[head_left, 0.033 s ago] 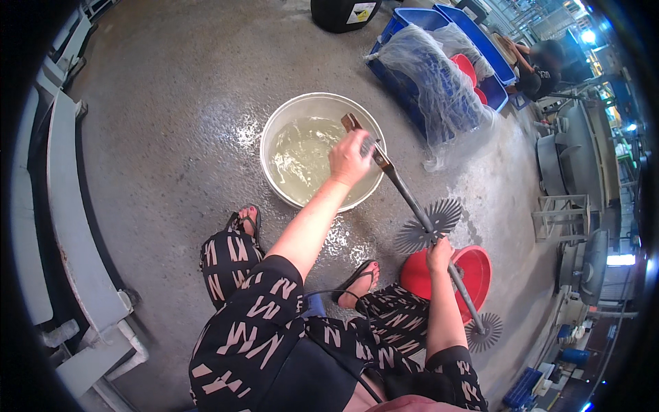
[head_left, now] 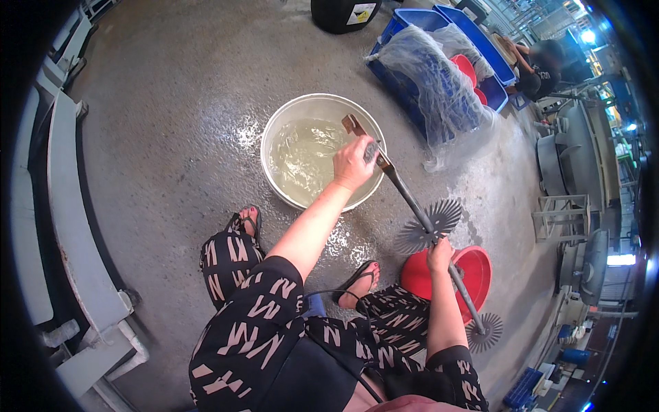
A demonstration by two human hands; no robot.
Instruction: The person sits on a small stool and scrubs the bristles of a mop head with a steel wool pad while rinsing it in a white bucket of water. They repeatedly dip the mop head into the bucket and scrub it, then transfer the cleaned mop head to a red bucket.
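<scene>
Grey rod slanting from far left to near right

We stand over a wet grey floor. Ahead and to our right sit blue crates, with clear plastic sheeting draped across them. In front of us is a round white tub of pale water; nearer, by our right leg, stands a red bucket.

The rod is held across these two vessels. Its long axis runs diagonally: the far end points away from us and leftward, over the tub's mouth, while the near end points back toward our right side, past the bucket's rim. A copper-coloured bracket finishes the far end. A large slotted disc sits crosswise partway along, and a smaller slotted disc is at the near end.

Our left forearm reaches forward and to the right; our right forearm comes up more steeply. With the right hand we grasp the rod just on the near side of the large disc, fingers wrapped round it. The left hand is close to the bracket, its fingers curled over a dark pad set against the rod; we cannot tell whether the fingertips touch the metal too.
</scene>
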